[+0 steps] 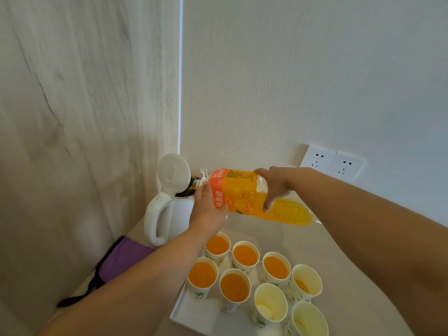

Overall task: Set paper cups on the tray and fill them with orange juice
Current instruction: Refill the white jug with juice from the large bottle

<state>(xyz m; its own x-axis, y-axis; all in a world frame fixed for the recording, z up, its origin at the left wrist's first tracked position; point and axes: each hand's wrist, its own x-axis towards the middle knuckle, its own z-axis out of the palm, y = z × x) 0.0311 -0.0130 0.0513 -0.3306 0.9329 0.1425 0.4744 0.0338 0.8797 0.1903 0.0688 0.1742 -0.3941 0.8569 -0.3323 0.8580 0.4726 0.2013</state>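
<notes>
On the tray: eight cups (244,255) stand in two rows on the white tray (194,316), so the setting-out looks finished.
Filled: the five cups toward the tray's far-left end hold juice (234,287) close to the brim.
Part filled: the sixth cup (304,282), next along the far row, has only a little juice at the bottom.
Unfilled: the empty cups (270,301), two of them at the tray's near-right end, show bare paper inside.
Remaining: by my count, three cups still need filling.
Bottle: the bottle (244,195) is held roughly level above and beyond the tray's far edge, with plenty of juice left. Its mouth points at the kettle, not at a cup. I cannot tell whether it is capped.
Left grip: the left grip (208,209) is wrapped round the bottle's shoulder by the neck.
Right grip: the right grip (274,187) has its fingers curled over the bottle's middle from above.
Kettle: the white kettle (169,209) stands past the tray's far-left corner with its lid (173,172) up.
Bag: a purple bag (123,255) lies left of the tray.
Bench: the pale bench (339,251) carries the tray.
Sockets: the sockets (332,161) are on the wall beyond the tray's right end.
</notes>
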